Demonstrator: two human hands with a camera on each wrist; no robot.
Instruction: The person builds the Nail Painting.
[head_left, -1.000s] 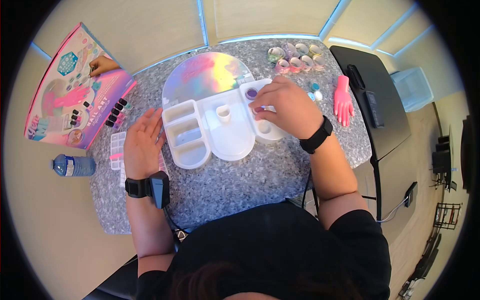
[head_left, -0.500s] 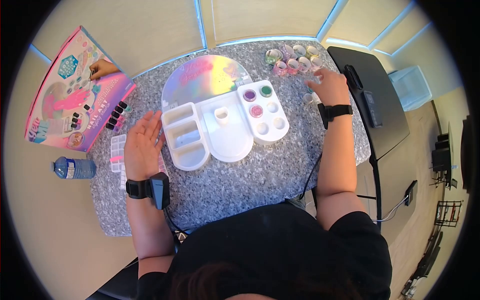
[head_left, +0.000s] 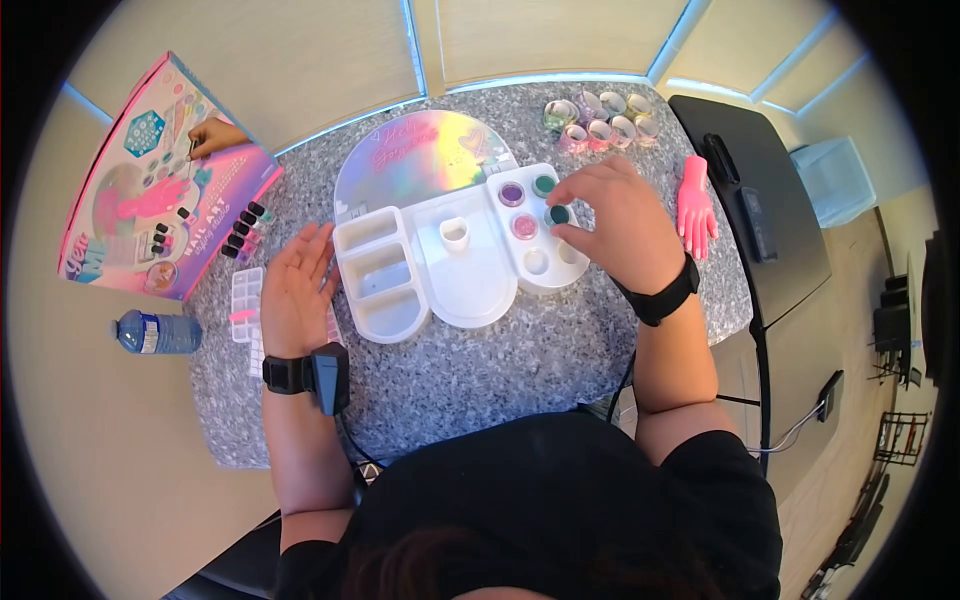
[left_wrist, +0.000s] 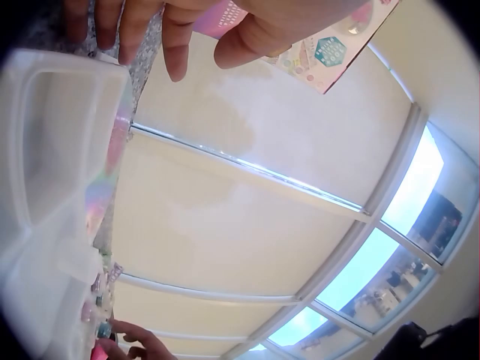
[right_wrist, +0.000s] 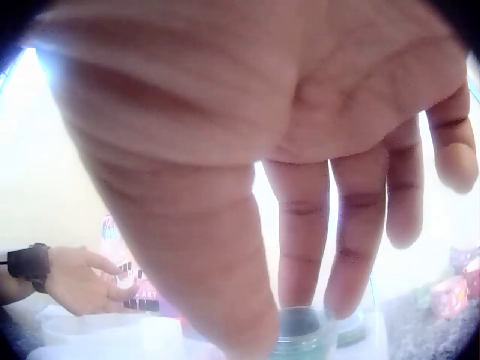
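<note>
Right hand: pinching a dark-teal pot narrowly between thumb and fingers.
Dark-teal pot: standing at the right section of the white tray; whether it is resting in its well, cannot tell.
Neighbours: pink pot and green pot, occupying wells nearby.
Left hand: spreading loosely, palm showing, beside the tray's three compartments.

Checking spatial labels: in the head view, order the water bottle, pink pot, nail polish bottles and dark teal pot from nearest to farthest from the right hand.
1. Dark teal pot: pinched by the right hand.
2. Pink pot: just to the left.
3. Nail polish bottles: well to the left.
4. Water bottle: far left.
</note>
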